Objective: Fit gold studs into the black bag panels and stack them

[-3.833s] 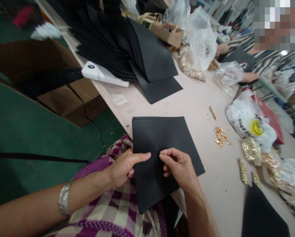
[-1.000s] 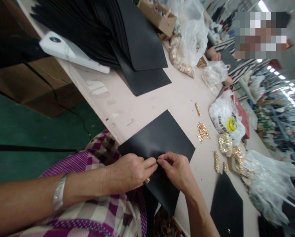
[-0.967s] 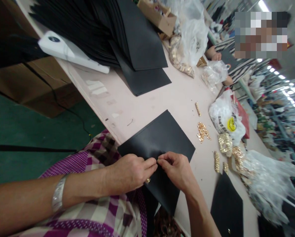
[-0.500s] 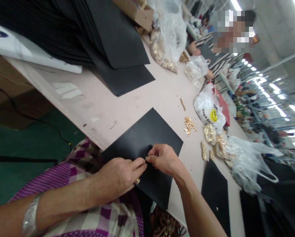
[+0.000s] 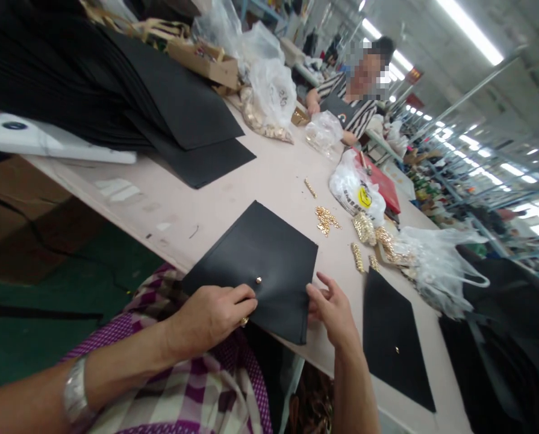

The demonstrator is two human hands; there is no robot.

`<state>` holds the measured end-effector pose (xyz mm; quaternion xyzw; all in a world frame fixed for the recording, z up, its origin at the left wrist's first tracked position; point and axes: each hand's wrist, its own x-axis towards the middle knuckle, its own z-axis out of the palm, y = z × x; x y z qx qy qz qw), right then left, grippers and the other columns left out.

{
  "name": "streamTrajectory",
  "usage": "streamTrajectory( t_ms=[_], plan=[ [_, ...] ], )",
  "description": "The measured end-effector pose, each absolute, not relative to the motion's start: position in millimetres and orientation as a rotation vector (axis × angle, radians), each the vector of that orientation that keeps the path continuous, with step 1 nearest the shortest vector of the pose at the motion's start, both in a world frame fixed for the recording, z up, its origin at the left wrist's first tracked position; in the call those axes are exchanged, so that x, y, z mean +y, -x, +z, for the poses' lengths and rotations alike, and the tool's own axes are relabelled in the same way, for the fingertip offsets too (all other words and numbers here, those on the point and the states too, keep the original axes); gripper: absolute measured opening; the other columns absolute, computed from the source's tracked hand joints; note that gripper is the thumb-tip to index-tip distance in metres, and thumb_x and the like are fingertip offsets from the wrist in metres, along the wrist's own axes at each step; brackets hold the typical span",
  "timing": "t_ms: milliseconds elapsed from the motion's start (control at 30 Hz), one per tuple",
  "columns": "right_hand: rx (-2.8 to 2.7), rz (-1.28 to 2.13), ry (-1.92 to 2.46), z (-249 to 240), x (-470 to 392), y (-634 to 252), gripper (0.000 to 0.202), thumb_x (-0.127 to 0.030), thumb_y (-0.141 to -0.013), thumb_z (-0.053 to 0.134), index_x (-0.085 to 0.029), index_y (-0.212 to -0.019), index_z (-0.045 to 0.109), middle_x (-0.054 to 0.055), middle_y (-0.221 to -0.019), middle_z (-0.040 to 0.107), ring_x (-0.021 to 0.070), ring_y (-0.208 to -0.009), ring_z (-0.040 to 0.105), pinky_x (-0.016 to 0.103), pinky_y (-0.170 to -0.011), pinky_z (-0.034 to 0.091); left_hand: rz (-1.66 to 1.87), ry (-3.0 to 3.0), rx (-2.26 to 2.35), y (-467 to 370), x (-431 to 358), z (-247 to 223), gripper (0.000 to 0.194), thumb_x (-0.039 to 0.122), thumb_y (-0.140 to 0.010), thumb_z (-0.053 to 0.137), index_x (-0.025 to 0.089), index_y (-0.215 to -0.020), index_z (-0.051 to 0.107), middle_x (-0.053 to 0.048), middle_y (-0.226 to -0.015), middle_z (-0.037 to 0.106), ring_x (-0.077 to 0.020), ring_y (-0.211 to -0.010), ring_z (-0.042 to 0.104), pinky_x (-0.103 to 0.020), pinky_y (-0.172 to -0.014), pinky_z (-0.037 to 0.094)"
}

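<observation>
The left forearm comes in from the lower left, with the left hand [image 5: 219, 310] back upward over the near edge of the panel [image 5: 260, 247]. Its fingers are curled close together, tips just beside the stud [image 5: 258, 280]; I cannot tell whether they pinch the leather. The right forearm rises from the bottom, and the right hand [image 5: 326, 301] stands at the panel's right edge, thumb and index finger spread with nothing visible between them.

The panel lies on the table [image 5: 273, 172] in front of the person, at the table's near edge, and bears 1 stud. To its right lies 1 second panel [image 5: 393, 325], also with 1 gold stud [image 5: 397, 349]. The left wrist wears 1 bracelet [image 5: 76, 390], the left hand 1 ring [image 5: 244, 322].

Beyond the panel are 3 short gold strips [image 5: 311, 187], 1 coil [image 5: 364, 229] and 1 pile [image 5: 327, 220] of gold bits, too small to count. 1 black stack [image 5: 174, 99] fills the upper left. 1 person [image 5: 348, 114] sits across the table.
</observation>
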<state>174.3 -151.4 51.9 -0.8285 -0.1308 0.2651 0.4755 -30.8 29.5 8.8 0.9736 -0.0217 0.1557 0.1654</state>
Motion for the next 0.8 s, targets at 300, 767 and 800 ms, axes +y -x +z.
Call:
streamTrajectory(
  t_ms=[300, 767, 800],
  plan=[
    [-0.352, 0.478, 1.721, 68, -169, -179, 0.053, -0.028, -0.065, 0.075, -0.021, -0.117, 0.072, 0.001, -0.092, 0.076, 0.0191, -0.078, 0.068, 0.034, -0.077, 0.056, 0.494, -2.414, -0.097, 26, 7, 15, 0.016, 0.028, -0.096, 0.051, 0.024, -0.102, 0.065, -0.002, -0.099, 0.069, -0.0148, -0.075, 0.069, -0.023, -0.066, 0.051],
    [-0.104, -0.163, 2.479, 137, -304, -211, 0.05, -0.051, -0.07, 0.076, -0.027, -0.113, 0.075, 0.01, -0.108, 0.076, 0.0354, -0.101, 0.07, 0.047, -0.089, 0.053, 0.418, -2.296, 0.044, 26, 5, 36, 0.023, 0.024, -0.104, 0.033, 0.017, -0.105, 0.055, -0.004, -0.091, 0.063, -0.0171, -0.082, 0.063, -0.029, -0.077, 0.049],
    [-0.244, 0.005, 2.336, 125, -277, -191, 0.049, -0.052, -0.068, 0.078, -0.024, -0.108, 0.076, 0.01, -0.105, 0.077, 0.0331, -0.098, 0.071, 0.044, -0.087, 0.055, 0.451, -2.323, 0.04, 25, 6, 34, 0.022, 0.024, -0.104, 0.034, 0.017, -0.106, 0.055, -0.004, -0.091, 0.064, -0.0176, -0.082, 0.064, -0.03, -0.076, 0.05]
  ],
)
